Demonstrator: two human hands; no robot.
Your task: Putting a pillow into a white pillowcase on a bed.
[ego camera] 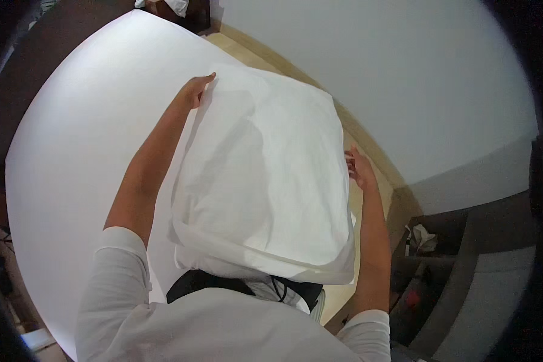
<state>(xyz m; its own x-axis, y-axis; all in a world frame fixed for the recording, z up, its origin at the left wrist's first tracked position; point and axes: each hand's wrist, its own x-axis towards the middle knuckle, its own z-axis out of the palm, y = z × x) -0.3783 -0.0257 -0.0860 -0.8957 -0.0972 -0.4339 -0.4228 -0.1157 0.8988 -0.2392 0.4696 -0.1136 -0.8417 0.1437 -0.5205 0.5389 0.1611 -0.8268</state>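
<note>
A white fabric-covered pillow [271,176] lies before me, its near end close to my body and its far end over the edge of a bed with a white sheet [86,135]. My left hand [201,90] is at the pillow's far left corner, thumb on top and fingers curled beneath, pinching the cloth. On the other side, my right hand [359,167] is beside the pillow's right edge, fingers apart and slightly bent, with nothing seen in it. A loose fold of cloth runs across the pillow's near end.
A pale wall [389,81] with a tan baseboard rises at the right, above a light floor [235,47]. Dark shelving [439,235] holding a white crumpled item stands at the lower right. Dark furniture [199,13] is beyond the bed's far corner.
</note>
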